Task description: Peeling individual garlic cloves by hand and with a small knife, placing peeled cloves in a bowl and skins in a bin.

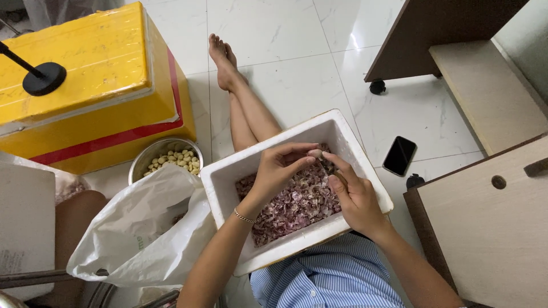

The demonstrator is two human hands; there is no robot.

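Note:
A white foam box (pixel 228 177) rests on my lap, its bottom covered with purple-pink garlic skins (pixel 291 208). Over the box, my left hand (pixel 277 171) pinches a small pale garlic clove (pixel 314 153) at the fingertips. My right hand (pixel 354 191) meets it from the right, thumb and forefinger on the same clove, and seems to hold a small blade, hard to make out. A thin bracelet circles my left wrist.
A steel bowl of peeled cloves (pixel 168 159) stands left of the box, beside a white plastic bag (pixel 142 228). A yellow foam cooler (pixel 85 85) sits behind. A black phone (pixel 399 155) lies on the tiled floor; wooden furniture (pixel 485 211) stands to the right.

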